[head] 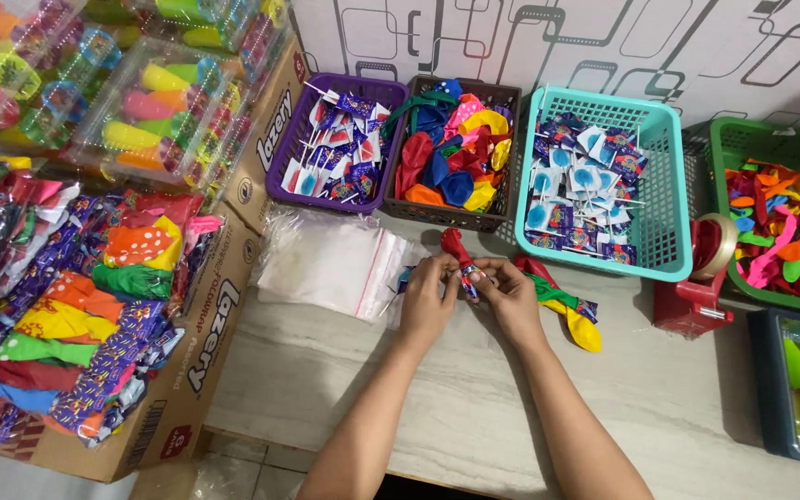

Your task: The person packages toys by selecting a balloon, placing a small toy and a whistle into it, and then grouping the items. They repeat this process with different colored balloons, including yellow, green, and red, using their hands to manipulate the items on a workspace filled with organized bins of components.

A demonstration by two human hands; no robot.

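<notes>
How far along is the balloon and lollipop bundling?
Done: filled packs fill the cardboard box. In hand: left hand and right hand hold a red balloon against a lollipop. Left: loose balloons, full turquoise basket, empty bags.

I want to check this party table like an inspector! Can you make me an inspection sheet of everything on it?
Surface: pale stone-look table, mostly bare near the front edge.
Job's things: red balloon and a small wrapped piece, pinched by left hand and right hand; more balloons beside the right hand.
Clutter: clear bags, purple basket, brown basket, teal basket, green basket, red tape dispenser.
Grippers: both hands closed on the balloon.
Cables: nothing seen.
Surroundings: cardboard boxes of packets, patterned wall.
</notes>
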